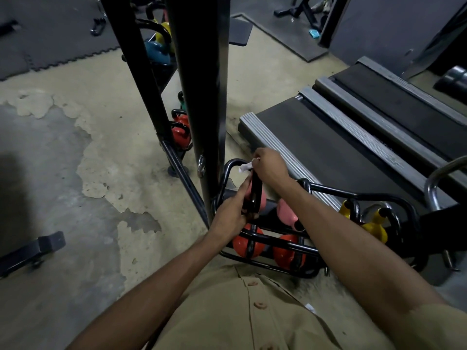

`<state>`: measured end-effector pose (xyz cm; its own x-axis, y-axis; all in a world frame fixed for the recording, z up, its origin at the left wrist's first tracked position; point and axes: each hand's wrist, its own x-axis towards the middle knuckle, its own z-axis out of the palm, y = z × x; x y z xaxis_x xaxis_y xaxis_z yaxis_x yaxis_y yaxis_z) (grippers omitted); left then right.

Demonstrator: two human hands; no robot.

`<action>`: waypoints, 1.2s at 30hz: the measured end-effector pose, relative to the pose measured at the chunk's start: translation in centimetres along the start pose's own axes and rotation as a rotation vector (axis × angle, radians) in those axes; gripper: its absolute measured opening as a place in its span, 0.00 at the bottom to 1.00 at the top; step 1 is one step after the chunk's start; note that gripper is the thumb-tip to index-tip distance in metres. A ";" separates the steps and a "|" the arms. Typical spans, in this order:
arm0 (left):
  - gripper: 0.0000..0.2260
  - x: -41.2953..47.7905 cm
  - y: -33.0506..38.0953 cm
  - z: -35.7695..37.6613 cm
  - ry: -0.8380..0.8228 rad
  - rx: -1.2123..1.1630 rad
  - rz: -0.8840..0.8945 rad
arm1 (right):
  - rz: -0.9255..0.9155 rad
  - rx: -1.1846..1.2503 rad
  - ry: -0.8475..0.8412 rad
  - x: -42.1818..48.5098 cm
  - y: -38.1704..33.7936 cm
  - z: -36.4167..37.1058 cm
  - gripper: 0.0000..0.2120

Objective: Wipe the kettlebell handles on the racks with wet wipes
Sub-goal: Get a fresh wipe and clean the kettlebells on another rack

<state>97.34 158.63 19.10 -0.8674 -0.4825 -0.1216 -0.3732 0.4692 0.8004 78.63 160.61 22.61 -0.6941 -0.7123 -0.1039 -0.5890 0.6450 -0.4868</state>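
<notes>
A pink kettlebell (262, 198) with a black handle (255, 193) stands on the upper row of the low black rack (379, 197). My left hand (231, 213) grips the lower end of that handle. My right hand (270, 168) pinches a white wet wipe (245, 168) against the handle's top. A second pink kettlebell (286, 213) sits to its right, partly hidden by my right forearm. Two orange-red kettlebells (249, 245) lie on the lower row. Yellow kettlebells (374, 226) stand at the rack's right end.
A tall black post (202, 84) rises just left of my hands, beside a mirror reflecting more kettlebells (180, 133). Treadmill decks (341, 147) lie close behind the rack. A black bench foot (32, 251) sits on the floor at left.
</notes>
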 end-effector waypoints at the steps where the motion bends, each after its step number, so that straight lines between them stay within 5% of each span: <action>1: 0.49 0.1 -0.2 0.1 -0.001 0.007 0.007 | 0.038 0.034 -0.012 0.3 0.2 0.1 0.07; 8: 0.48 0.2 -0.5 0.2 0.018 -0.003 0.033 | 0.192 0.209 0.098 -1.2 1.7 0.6 0.09; 13: 0.46 0.4 -0.7 -0.1 0.004 -0.022 0.004 | 0.370 0.636 0.121 -5.1 2.2 2.7 0.14; 18: 0.45 0.4 -0.7 -0.2 -0.015 -0.014 -0.004 | 0.349 0.878 0.080 -9.0 1.6 3.4 0.12; 27: 0.48 0.6 -1.5 0.0 -0.035 -0.030 0.013 | 0.256 0.752 0.164 -12.7 2.4 4.3 0.08; 36: 0.48 0.8 -2.0 0.1 -0.049 -0.057 0.004 | 0.291 0.586 0.178 -14.5 1.8 4.2 0.13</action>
<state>97.37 157.44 17.37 -0.8845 -0.4434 -0.1454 -0.3512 0.4274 0.8330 89.45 170.93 19.60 -0.8779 -0.4430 -0.1818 -0.0808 0.5113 -0.8556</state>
